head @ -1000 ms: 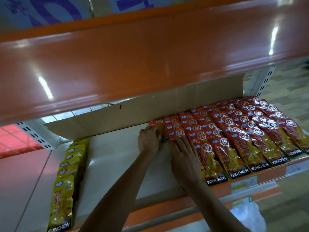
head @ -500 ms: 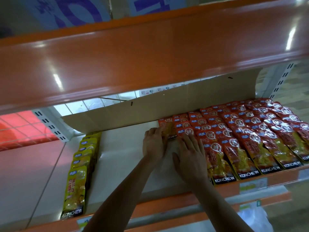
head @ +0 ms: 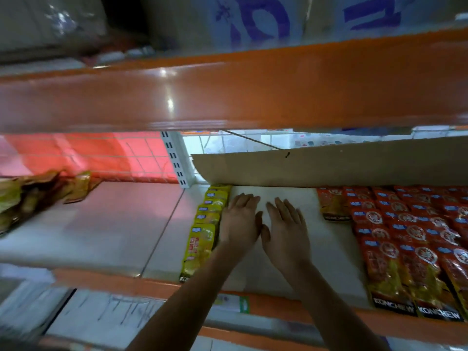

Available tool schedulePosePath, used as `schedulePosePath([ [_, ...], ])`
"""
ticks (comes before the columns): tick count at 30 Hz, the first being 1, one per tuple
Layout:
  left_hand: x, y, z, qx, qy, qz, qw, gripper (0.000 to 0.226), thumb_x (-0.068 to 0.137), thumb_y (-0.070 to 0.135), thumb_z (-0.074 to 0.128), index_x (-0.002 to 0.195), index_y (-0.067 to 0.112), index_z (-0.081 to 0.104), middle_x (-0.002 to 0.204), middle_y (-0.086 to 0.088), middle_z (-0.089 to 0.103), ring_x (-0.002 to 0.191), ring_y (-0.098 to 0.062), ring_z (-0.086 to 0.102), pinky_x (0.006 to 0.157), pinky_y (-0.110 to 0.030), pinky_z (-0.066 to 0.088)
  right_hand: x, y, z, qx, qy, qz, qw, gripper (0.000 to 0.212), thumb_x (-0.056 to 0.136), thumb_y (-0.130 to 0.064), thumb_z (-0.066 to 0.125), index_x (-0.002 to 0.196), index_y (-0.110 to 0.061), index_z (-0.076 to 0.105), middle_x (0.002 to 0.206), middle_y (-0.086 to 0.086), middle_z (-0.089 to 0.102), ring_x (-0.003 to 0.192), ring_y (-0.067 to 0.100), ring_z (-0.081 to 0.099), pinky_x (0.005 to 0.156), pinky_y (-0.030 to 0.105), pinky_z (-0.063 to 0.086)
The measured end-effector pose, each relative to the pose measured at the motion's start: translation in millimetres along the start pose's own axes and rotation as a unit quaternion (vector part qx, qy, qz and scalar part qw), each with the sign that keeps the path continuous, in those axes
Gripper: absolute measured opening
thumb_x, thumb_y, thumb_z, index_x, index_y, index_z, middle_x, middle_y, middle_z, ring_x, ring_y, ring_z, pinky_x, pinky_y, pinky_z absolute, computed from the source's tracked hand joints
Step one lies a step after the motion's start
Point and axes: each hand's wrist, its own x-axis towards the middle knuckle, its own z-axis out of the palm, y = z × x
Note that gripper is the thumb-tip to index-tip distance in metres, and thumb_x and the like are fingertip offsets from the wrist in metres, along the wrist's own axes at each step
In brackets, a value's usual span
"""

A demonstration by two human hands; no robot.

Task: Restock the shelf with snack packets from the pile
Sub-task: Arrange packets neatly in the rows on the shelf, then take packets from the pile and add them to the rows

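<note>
Both my hands lie flat over the bare white shelf board (head: 291, 198), fingers spread, holding nothing. My left hand (head: 240, 221) touches the right edge of a single overlapping row of yellow snack packets (head: 202, 239). My right hand (head: 286, 231) is just beside it, apart from the red snack packets (head: 410, 239), which fill the right part of the shelf in several overlapping rows. One red packet (head: 331, 203) lies at the back left of that block.
A brown cardboard sheet (head: 329, 165) leans along the back of the shelf. The orange upper shelf (head: 228, 92) hangs low above. Crumpled yellow-green packets (head: 33, 193) lie at the far left. An orange front rail (head: 278, 302) with a price tag edges the shelf.
Both hands left the red packets and moved left across the bare board to the yellow row. The view swung left, bringing the far-left packets into sight.
</note>
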Motion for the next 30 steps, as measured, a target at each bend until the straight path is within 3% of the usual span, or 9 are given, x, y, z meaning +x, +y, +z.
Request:
schedulePosePath([
  [7, -19, -109, -57, 0.041, 0.03, -0.089, 0.995, 0.044, 0.092, 0.03, 0.053, 0.135, 0.02, 0.051, 0.138, 0.0, 0.052, 0.131, -0.022, 0.04, 0.101, -0.035, 0.036, 35, -111, 41, 0.01, -0.017, -0.084, 0.996, 0.054, 0.089, -0.024, 0.049, 0.142, -0.014, 0.04, 0.151, 0.008, 0.036, 0.141, 0.024, 0.026, 0.117, 0.038, 0.014],
  [15, -39, -265, -106, 0.071, 0.049, -0.162, 0.983, 0.045, 0.098, 0.038, 0.046, 0.141, 0.024, 0.044, 0.147, 0.001, 0.044, 0.138, -0.02, 0.035, 0.11, -0.037, 0.033, 69, -256, 119, 0.017, -0.036, -0.146, 0.989, 0.051, 0.094, -0.024, 0.048, 0.143, -0.017, 0.037, 0.154, 0.006, 0.029, 0.144, 0.022, 0.022, 0.118, 0.035, 0.007],
  [18, -50, -322, -124, 0.076, 0.043, -0.194, 0.977, 0.05, 0.098, 0.041, 0.046, 0.144, 0.022, 0.039, 0.149, -0.001, 0.041, 0.139, -0.021, 0.033, 0.11, -0.036, 0.033, 79, -307, 151, 0.024, -0.051, -0.152, 0.987, 0.051, 0.096, -0.027, 0.049, 0.144, -0.02, 0.036, 0.155, 0.003, 0.028, 0.145, 0.021, 0.02, 0.119, 0.035, 0.005],
  [23, -64, -408, -157, 0.079, 0.047, -0.249, 0.964, 0.056, 0.094, 0.042, 0.051, 0.142, 0.014, 0.037, 0.148, -0.009, 0.037, 0.135, -0.028, 0.033, 0.105, -0.038, 0.035, 99, -379, 201, 0.032, -0.093, -0.175, 0.98, 0.05, 0.093, -0.027, 0.047, 0.142, -0.017, 0.04, 0.151, 0.006, 0.035, 0.139, 0.021, 0.029, 0.117, 0.032, 0.014],
  [28, -75, -478, -178, 0.106, 0.07, -0.299, 0.946, 0.064, 0.095, 0.042, 0.048, 0.145, 0.009, 0.028, 0.152, -0.017, 0.024, 0.141, -0.03, 0.023, 0.114, -0.034, 0.018, 125, -425, 236, 0.04, -0.116, -0.156, 0.98, 0.052, 0.092, -0.03, 0.048, 0.142, -0.018, 0.039, 0.145, 0.008, 0.04, 0.134, 0.024, 0.034, 0.111, 0.028, 0.019],
  [30, -76, -499, -184, 0.123, 0.084, -0.315, 0.937, 0.061, 0.096, 0.041, 0.047, 0.145, 0.01, 0.029, 0.152, -0.018, 0.021, 0.141, -0.031, 0.022, 0.114, -0.036, 0.019, 136, -439, 245, 0.052, -0.123, -0.131, 0.982, 0.051, 0.093, -0.031, 0.049, 0.142, -0.02, 0.039, 0.144, 0.011, 0.041, 0.133, 0.027, 0.035, 0.111, 0.03, 0.024],
])
